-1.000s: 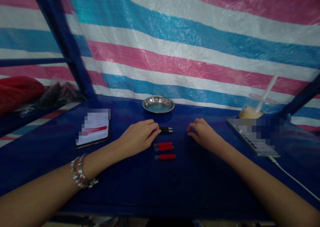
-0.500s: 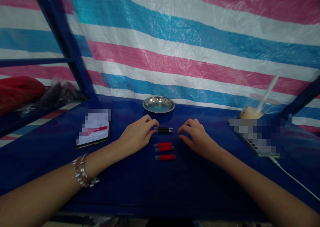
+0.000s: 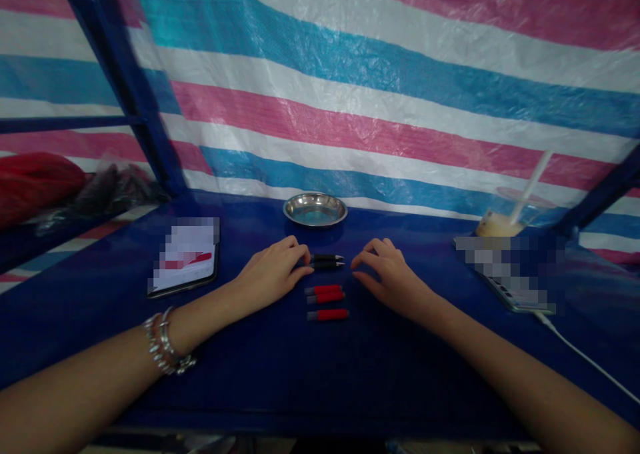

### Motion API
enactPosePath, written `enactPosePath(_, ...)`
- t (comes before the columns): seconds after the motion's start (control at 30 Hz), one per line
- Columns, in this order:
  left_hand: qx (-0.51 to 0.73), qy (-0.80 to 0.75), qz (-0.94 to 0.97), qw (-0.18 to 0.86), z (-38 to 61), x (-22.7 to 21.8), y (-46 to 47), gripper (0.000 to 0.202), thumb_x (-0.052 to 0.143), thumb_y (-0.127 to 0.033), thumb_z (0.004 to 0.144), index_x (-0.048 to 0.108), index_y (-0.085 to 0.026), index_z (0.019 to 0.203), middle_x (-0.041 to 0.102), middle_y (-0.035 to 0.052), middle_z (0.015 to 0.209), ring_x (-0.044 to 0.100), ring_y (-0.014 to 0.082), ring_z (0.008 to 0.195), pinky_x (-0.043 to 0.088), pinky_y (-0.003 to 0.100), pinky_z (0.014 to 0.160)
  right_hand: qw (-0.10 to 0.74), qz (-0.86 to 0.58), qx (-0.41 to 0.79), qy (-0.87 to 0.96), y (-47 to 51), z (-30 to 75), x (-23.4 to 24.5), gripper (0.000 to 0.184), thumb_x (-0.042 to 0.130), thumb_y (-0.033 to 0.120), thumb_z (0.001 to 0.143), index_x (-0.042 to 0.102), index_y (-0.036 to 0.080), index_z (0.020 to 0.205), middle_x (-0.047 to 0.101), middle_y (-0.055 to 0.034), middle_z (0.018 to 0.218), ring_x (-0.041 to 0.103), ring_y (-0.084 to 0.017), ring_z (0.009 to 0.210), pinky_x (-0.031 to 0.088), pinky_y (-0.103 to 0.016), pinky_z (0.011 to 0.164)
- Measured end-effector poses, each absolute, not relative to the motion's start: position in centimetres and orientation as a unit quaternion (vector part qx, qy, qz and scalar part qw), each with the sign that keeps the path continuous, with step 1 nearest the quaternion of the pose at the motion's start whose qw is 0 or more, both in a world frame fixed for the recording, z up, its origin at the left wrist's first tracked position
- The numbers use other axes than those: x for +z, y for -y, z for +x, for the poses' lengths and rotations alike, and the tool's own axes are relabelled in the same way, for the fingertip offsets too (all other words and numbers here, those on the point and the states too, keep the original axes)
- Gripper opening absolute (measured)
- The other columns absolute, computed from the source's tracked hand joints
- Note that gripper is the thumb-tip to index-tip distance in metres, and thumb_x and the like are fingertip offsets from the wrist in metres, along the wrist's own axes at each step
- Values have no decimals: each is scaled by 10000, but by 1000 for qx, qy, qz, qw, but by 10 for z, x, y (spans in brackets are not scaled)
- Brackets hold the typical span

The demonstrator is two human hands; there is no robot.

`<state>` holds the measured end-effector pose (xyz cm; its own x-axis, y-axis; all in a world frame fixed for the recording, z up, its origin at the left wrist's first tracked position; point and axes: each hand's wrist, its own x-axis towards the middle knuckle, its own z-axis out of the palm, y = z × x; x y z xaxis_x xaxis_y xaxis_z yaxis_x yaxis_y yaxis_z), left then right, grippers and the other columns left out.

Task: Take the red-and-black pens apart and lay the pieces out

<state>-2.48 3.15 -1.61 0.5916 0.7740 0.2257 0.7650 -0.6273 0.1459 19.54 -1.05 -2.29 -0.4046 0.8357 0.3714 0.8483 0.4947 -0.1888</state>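
Note:
Two short black pen-like pieces (image 3: 327,261) lie side by side on the blue table (image 3: 320,367), their tips pointing right. My left hand (image 3: 273,274) rests on the table with curled fingers touching their left ends. My right hand (image 3: 387,275) sits palm down just right of the tips, fingers bent and slightly apart, holding nothing. Below the black pieces lie three red pieces: a pair together (image 3: 325,293) and a single one (image 3: 329,315) nearer to me. A beaded bracelet (image 3: 163,347) circles my left wrist.
A shallow steel dish (image 3: 315,209) stands at the back against the striped tarp. A phone (image 3: 185,257) lies at the left. At the right are another phone (image 3: 510,277) with a white cable (image 3: 585,357) and a drink cup with a straw (image 3: 513,211).
My right hand has slid left toward the black pieces. My left fingertips drew back a little, so two black pieces now show side by side.

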Motion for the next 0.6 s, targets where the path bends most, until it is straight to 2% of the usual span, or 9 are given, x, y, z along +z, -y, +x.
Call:
enactPosePath(0.23,168,-389,905,24,-18,-10,-23,106,446,-264,825,503,-181,855,472,17,858,489,148,745,404,267,669,237,-512,-9,826,7,195,-25,204,425,330,827,569,205,901,503,-61,882,411,-190,830,341,-318,696)
enactPosePath(0.47,207,-363,908,24,-15,-8,-18,119,422,-250,837,502,-167,864,477,24,865,486,143,746,408,272,679,219,-502,11,837,7,194,-21,233,373,287,857,558,173,773,520,-46,824,412,-160,775,329,-298,688)
enactPosePath(0.6,200,-363,910,32,-14,-8,-18,125,410,-237,838,509,-163,854,481,27,858,487,143,737,409,273,668,222,-500,13,837,8,194,-20,160,423,254,838,565,181,824,527,-43,833,416,-163,790,325,-290,682)
